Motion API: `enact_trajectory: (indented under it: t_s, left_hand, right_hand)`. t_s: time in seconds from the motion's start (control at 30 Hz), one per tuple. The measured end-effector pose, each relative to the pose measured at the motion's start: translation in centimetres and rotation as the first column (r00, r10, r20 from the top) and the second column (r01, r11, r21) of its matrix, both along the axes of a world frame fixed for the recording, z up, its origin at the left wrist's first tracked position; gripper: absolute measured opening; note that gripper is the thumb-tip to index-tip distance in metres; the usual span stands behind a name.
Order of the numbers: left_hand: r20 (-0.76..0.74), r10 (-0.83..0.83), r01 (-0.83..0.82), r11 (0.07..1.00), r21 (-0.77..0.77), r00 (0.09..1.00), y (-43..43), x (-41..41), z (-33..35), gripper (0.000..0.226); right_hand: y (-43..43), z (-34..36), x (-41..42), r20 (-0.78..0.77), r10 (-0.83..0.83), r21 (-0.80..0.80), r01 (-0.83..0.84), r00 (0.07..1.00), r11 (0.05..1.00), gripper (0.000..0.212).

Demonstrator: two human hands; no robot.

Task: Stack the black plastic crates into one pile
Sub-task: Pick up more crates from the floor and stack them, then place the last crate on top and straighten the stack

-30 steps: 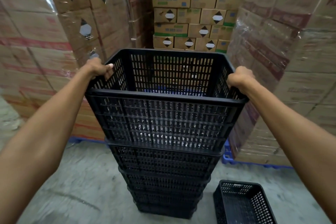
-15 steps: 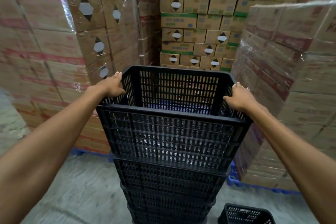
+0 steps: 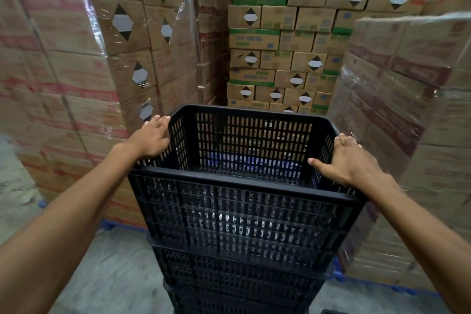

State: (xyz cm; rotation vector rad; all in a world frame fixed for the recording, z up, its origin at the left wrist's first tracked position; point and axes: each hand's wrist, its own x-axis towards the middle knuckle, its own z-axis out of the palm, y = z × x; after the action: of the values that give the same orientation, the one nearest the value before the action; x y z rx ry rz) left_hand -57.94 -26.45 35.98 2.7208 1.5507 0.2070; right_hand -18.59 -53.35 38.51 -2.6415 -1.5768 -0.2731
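Note:
A black slotted plastic crate [image 3: 239, 214] sits on top of a pile of nested black crates [image 3: 237, 275] straight in front of me. My left hand [image 3: 150, 137] lies flat on the crate's left rim near the far corner, fingers stretched out. On the right rim rests my right hand [image 3: 346, 160], fingers straight and thumb spread toward the inside. Neither hand curls around the rim. The top crate is empty. A sliver of another black crate [image 3: 331, 311] shows at the bottom edge.
Shrink-wrapped pallets of cardboard boxes stand close on the left [image 3: 63, 84] and right [image 3: 407, 109], with more stacked boxes [image 3: 280, 46] behind. Blue pallet edges [image 3: 369, 285] line the grey concrete floor [image 3: 109, 275] around the pile.
The top crate has settled lower onto the pile. Both hands have loosened from a closed grip on the rims to lying flat on them. The view has tilted upward.

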Motion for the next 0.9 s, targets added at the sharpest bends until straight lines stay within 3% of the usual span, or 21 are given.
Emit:
enact_trajectory:
  t_s: [0.2, 0.33, 0.5, 0.67, 0.77, 0.9]
  left_hand:
    - [-0.042, 0.055, -0.058, 0.996, -0.067, 0.998, -0.8, -0.5, 1.3, 0.068]
    - [-0.074, 0.109, -0.119, 0.982, -0.149, 0.991, -3.5, 2.8, 5.2, 0.059]
    - [0.152, -0.166, 0.173, 0.984, -0.034, 0.974, -12.4, 13.4, 11.8, 0.046]
    - [0.289, -0.496, 0.502, 0.863, 0.059, 0.819, -25.5, 24.6, 16.0, 0.047]
    - [0.273, -0.638, 0.646, 0.760, 0.072, 0.720, -32.4, 30.5, 14.7, 0.049]
    - [0.269, -0.728, 0.753, 0.658, 0.018, 0.630, -40.8, 36.9, 7.8, 0.047]
  right_hand:
    - [0.1, 1.0, -0.7, -0.101, 0.006, -0.003, -0.006, 0.995, 1.000, 0.103]
    - [-0.8, 3.3, 0.2, -0.277, 0.025, -0.033, -0.036, 0.960, 0.999, 0.071]
    - [-7.3, 4.0, 3.9, -0.282, -0.058, 0.146, 0.103, 0.958, 0.984, 0.055]
    - [-17.2, 0.9, 5.5, -0.355, -0.219, 0.149, 0.286, 0.909, 0.947, 0.054]
    - [-23.1, -2.5, 5.5, -0.391, -0.305, 0.114, 0.375, 0.868, 0.920, 0.053]
    - [-31.1, -9.9, 6.5, -0.474, -0.424, 0.068, 0.512, 0.772, 0.857, 0.052]
